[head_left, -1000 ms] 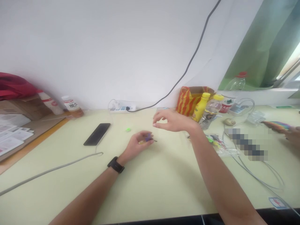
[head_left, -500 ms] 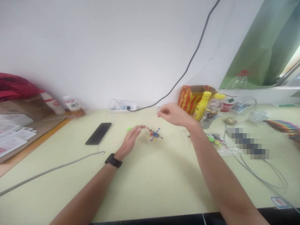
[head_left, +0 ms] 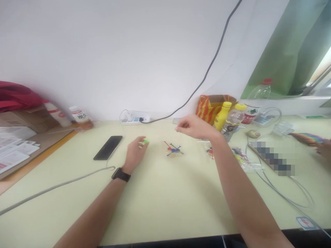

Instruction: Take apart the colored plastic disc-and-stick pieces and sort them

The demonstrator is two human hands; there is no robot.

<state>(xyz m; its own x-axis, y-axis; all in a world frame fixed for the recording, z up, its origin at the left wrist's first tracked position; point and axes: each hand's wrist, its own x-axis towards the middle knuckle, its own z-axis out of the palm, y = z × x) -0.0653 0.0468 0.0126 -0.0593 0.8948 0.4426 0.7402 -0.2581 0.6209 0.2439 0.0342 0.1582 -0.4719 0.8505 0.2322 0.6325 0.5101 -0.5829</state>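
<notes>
My left hand [head_left: 134, 154], with a black watch on the wrist, rests on the pale yellow table [head_left: 165, 206], and its fingertips close on a small green piece [head_left: 145, 141]. A little model of red, blue and yellow sticks round a blue hub [head_left: 173, 149] lies alone on the table between my hands. My right hand [head_left: 192, 126] hovers above and behind the model, thumb and fingers pinched together; what they hold, if anything, is too small to make out.
A black phone [head_left: 108, 147] lies left of my left hand, with a grey cable [head_left: 59, 187] running past it. A power strip [head_left: 136, 117], bottles [head_left: 221, 117], an orange bag [head_left: 209, 108] and loose coloured sticks in plastic [head_left: 240, 156] stand at the back right. Another person's hand [head_left: 324, 148] shows at the right edge.
My left hand let go of the stick model, which now lies on the table, and moved left to the green piece. My right hand stayed raised, shifting slightly.
</notes>
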